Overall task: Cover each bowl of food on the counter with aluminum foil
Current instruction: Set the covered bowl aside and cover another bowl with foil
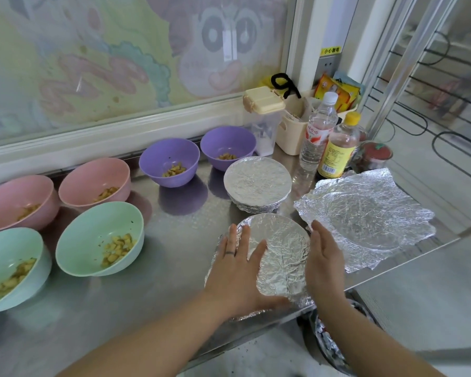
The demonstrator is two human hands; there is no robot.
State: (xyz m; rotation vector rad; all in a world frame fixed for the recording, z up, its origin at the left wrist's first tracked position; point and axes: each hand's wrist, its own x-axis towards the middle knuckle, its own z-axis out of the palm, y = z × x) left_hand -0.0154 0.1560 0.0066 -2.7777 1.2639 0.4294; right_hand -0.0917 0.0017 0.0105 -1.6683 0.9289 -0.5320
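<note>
A foil-covered bowl sits near the counter's front edge. My left hand presses flat on its left side, and my right hand presses with straight fingers against its right side. Behind it stands a second foil-covered bowl. A loose crumpled foil sheet lies to the right. Several uncovered bowls hold food bits: two purple, two pink and two green.
The steel counter ends at a front edge just below my hands. Two bottles, a cream basket and a lidded container stand at the back right. Crumpled foil lies in a bin under the counter edge.
</note>
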